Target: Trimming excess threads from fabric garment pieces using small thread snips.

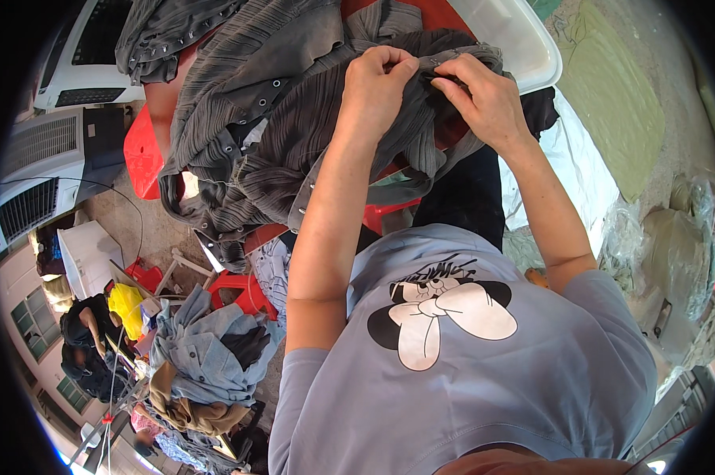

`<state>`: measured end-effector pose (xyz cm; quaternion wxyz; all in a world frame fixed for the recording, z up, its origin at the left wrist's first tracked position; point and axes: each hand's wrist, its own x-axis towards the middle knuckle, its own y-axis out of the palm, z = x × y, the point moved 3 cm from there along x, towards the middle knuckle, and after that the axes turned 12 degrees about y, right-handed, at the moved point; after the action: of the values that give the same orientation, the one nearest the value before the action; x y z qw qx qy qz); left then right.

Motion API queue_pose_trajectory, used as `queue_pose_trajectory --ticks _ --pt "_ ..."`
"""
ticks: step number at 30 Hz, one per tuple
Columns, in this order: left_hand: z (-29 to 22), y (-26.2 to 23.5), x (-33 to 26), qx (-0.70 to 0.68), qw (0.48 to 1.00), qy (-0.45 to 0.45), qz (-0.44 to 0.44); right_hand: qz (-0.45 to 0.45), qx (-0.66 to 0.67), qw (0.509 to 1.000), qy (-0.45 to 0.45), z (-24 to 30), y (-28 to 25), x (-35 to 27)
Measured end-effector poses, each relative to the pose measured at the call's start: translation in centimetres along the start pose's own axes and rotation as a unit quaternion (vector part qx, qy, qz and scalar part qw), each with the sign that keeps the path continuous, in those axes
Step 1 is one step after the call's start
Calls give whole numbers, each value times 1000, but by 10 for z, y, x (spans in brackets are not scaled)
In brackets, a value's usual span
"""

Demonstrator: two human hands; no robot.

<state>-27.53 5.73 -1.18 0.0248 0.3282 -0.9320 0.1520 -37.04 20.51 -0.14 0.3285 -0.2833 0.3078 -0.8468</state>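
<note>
A dark grey pleated garment (294, 146) lies heaped over a red surface before me, with round metal eyelets or snaps along one of its edges. At its far edge, my left hand (373, 91) is closed, thumb and forefinger pinching the cloth. A short way to the right, my right hand (484, 103) is closed on the same edge, its thumb and forefinger tips close together at the cloth. Between the two hands runs a short stretch of that edge. What exactly lies under the fingertips is too small to make out.
Another dark pleated piece (155, 39) with metal fastenings lies at the far left. A white plastic tub (532, 47) stands beyond my right hand. Red stools (247, 293), a pile of denim (207, 348) and a person (88, 340) are to the left. Green sheeting (611, 103) covers ground at right.
</note>
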Motion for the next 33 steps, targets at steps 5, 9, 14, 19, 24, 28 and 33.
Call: queue_pose_trajectory --ticks 5,9,14,19,24,28,33 --pt "1 -2 1 -161 982 -98 17 -51 -58 996 -54 9 -3 7" --pt "2 -5 2 -203 973 -108 20 -25 -79 995 -54 11 -2 13" --pt "2 -4 1 -202 974 -103 25 -6 -85 994 -62 14 0 16" --pt "0 -3 0 -205 973 -103 30 0 -89 994 -68 13 1 16" --pt "5 -3 -2 -210 973 -93 10 3 -47 999 -18 8 0 15" --pt "-4 -8 -14 -45 992 40 -112 -13 53 995 88 -6 -6 10" --pt "-20 1 -40 216 956 190 -53 4 136 981 140 -33 -2 0"
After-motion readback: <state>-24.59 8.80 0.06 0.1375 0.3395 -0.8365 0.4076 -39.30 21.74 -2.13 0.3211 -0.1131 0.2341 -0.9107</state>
